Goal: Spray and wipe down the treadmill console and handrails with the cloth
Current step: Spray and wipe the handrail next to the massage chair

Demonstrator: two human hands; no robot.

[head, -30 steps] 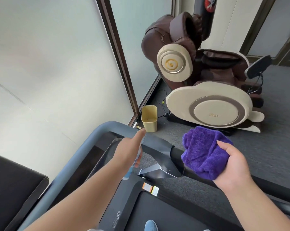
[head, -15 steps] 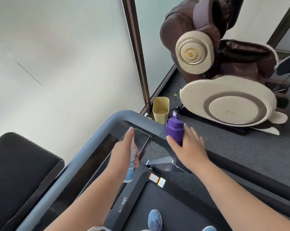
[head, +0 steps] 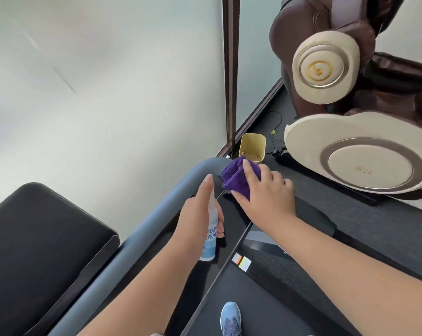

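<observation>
My left hand (head: pixel 197 215) grips a small white and blue spray bottle (head: pixel 210 236), forefinger on its top, held over the dark treadmill console (head: pixel 231 214). My right hand (head: pixel 265 195) presses a folded purple cloth (head: pixel 236 177) flat onto the far right corner of the console, where the grey-blue handrail (head: pixel 156 221) curves round. The fingers lie spread on top of the cloth, which sticks out past them toward the rail. The black right handrail (head: pixel 326 221) runs off under my right forearm.
A yellow bin (head: pixel 252 147) stands on the floor just beyond the rail corner. A brown and cream massage chair (head: pixel 355 151) fills the right. A black padded bench (head: pixel 35 251) is at the left. Frosted glass wall ahead. My blue shoe (head: pixel 230 320) is on the treadmill belt.
My right hand brought the cloth from mid-air down onto the console corner and slid it toward the rail bend. The left hand with the bottle stayed over the console as my view shifted left.
</observation>
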